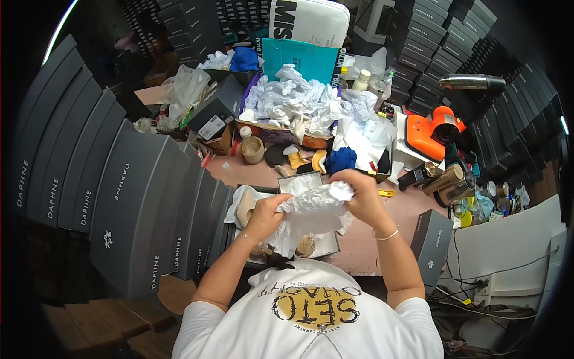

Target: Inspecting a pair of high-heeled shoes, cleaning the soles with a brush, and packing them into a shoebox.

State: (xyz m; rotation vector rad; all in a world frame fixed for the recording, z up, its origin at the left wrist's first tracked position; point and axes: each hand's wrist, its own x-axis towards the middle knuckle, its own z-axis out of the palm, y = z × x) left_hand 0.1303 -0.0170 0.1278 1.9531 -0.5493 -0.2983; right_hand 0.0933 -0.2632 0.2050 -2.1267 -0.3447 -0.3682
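Note:
Between my two hands stretches a crumpled sheet of white tissue paper (pixel 314 203). My left hand (pixel 265 215) pinches its left end, and my right hand (pixel 363 196) is closed around the bunched right end. Below the paper stands an open shoe box (pixel 327 245) with a pale inside, partly hidden by the sheet. A brownish shoe end (pixel 305 245) shows at the box's near side. Left of it, next to my left hand, a beige shoe (pixel 245 207) lies in white paper in a grey box.
Tall stacks of grey shoe boxes (pixel 140 209) rise on the left. A bin heaped with white tissue (pixel 293 99) stands at the back, with a jar (pixel 252 147) and a blue cloth (pixel 342 160) before it. An orange tool (pixel 426 137) and a closed grey box (pixel 431 246) are on the right.

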